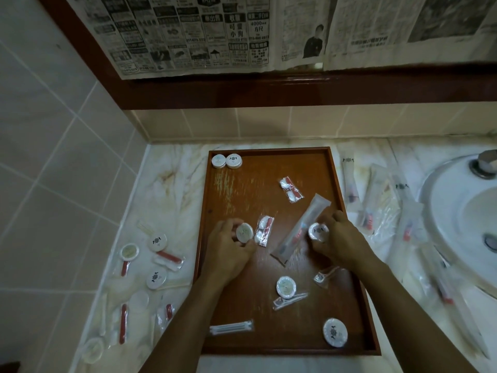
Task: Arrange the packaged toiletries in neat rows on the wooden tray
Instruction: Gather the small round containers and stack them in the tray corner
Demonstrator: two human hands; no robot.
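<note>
The wooden tray [269, 168] lies on the marble counter [172, 168], its far edge near the tiled back wall and the basin [462, 211] off its right edge. Two round wrapped soaps [226, 161] sit touching, side by side, in the tray's far left corner: the only start of a row. Everything else on the tray lies scattered: a red-and-white sachet [290, 190] toward the far right, another [263, 230] near the middle, a long toothbrush packet [300, 229] lying slantwise, a round soap [286, 286] with small sachets beside it nearer the front, a cotton-bud packet [231, 327] at the front left, and a round soap [334, 333] by the front right corner.

The left hand [228, 251] pinches a round soap [244, 232] between curled fingers and thumb, above the tray's left middle. The right hand [338, 238] grips another round soap [318, 232] in its fingertips, close to the right edge, just beside the toothbrush packet.

The step in hand appears to be gathering the round soaps to lengthen the far row. The next move would call for carrying both to the far edge and setting them down touching the pair, in line, logos up. More packets lie on the counter on both sides of the tray, yet to be brought in.
</note>
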